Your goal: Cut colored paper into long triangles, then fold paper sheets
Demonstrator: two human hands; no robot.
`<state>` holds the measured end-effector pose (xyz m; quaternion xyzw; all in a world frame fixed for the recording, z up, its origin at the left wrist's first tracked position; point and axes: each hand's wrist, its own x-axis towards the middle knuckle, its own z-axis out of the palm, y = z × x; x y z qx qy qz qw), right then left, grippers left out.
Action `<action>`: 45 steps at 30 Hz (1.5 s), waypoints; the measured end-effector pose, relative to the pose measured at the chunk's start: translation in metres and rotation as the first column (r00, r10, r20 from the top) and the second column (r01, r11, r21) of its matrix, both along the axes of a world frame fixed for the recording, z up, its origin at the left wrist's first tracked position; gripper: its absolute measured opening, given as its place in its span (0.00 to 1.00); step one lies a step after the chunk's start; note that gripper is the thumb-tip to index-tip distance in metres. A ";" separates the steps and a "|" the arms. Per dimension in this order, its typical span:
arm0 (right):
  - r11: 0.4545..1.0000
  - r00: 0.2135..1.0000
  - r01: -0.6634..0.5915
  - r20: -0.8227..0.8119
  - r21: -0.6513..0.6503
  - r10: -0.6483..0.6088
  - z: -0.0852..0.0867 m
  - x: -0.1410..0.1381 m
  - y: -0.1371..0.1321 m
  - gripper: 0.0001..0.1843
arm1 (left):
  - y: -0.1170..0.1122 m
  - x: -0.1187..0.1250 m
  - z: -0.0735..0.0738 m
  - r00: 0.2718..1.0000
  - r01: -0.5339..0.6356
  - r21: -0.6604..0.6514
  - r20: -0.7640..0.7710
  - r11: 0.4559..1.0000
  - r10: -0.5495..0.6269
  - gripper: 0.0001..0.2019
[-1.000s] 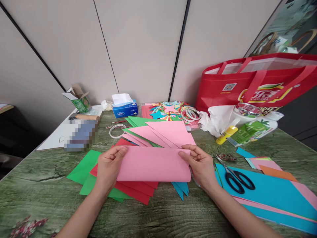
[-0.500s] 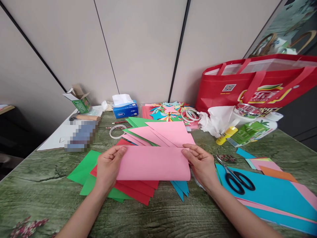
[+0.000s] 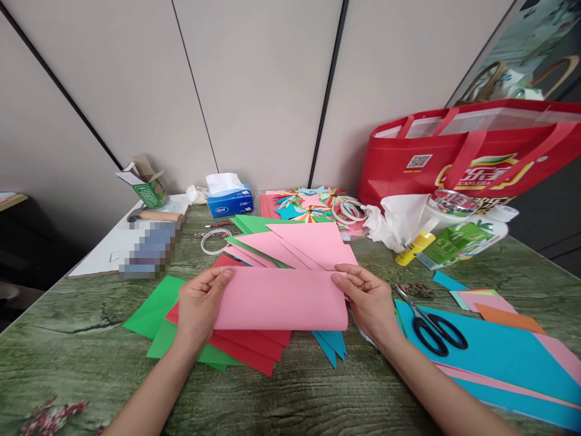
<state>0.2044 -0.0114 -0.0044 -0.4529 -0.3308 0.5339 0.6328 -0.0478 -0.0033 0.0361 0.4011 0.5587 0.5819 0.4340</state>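
Note:
Between my hands is a sheet of pink paper (image 3: pixel 281 300), bent over into a wide strip with its lower edge rounded. My left hand (image 3: pixel 202 300) pinches its upper left corner, thumb on top. At the upper right corner my right hand (image 3: pixel 367 297) pinches it the same way. Beyond the sheet lie pointed pink paper pieces (image 3: pixel 304 242). Red paper pieces (image 3: pixel 254 351) and green paper pieces (image 3: pixel 157 309) stick out below and to the left, and blue paper points (image 3: pixel 333 345) show under its right part.
Scissors (image 3: pixel 431 327) lie on blue paper sheets (image 3: pixel 494 351) at right. A glue stick (image 3: pixel 415 248), crumpled tissue (image 3: pixel 394 221) and a red bag (image 3: pixel 408 163) stand behind. A tape roll (image 3: pixel 216 241), tissue pack (image 3: pixel 230 200) and paper stars (image 3: pixel 311 203) are farther back; a pixelated object (image 3: pixel 149 248) is left.
Almost nothing differs. My right hand has shifted very slightly left along with the right end of the pink paper; both hands keep their pinch.

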 end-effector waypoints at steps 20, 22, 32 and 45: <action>0.999 0.999 -0.013 0.050 -0.041 0.015 -0.002 0.001 0.002 0.14 | -0.002 0.000 0.001 0.990 -0.010 0.023 -0.138 1.000 0.013 0.13; 0.999 0.999 -0.012 0.050 -0.044 0.014 -0.002 0.001 0.002 0.14 | -0.002 -0.001 0.001 0.990 0.000 0.021 -0.138 1.000 0.003 0.13; 1.000 0.997 -0.005 0.072 -0.030 0.008 -0.002 0.001 0.002 0.13 | -0.001 0.000 0.001 0.991 -0.013 0.007 -0.129 1.000 0.014 0.13; 1.000 0.997 -0.008 0.070 -0.029 0.010 -0.002 0.001 0.002 0.13 | -0.001 -0.001 -0.001 0.988 -0.009 0.015 -0.153 1.000 0.011 0.14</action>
